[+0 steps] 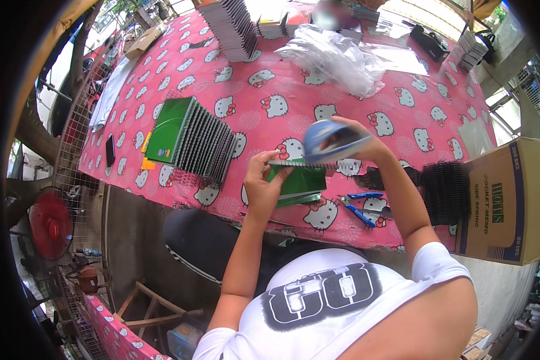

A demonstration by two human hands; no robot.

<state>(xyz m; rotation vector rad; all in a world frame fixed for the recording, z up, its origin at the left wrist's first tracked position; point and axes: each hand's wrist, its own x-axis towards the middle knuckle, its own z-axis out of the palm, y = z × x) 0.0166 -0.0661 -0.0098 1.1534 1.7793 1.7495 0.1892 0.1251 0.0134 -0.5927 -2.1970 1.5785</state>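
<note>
At the left hand, a green notebook shows a coiled edge.

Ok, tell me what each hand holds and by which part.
The left hand pinches the green notebook at its spiral edge's left end; the right hand grips a blurred blue tool, exact part unclear.

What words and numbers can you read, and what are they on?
I won't copy the print, but it's here:
Box: side print, mostly readable.
Shirt: big dark characters, readable.
Notebook stack: cover print, too small.
Held notebook: none readable.
Pliers: handle marks, too small to read.
</note>
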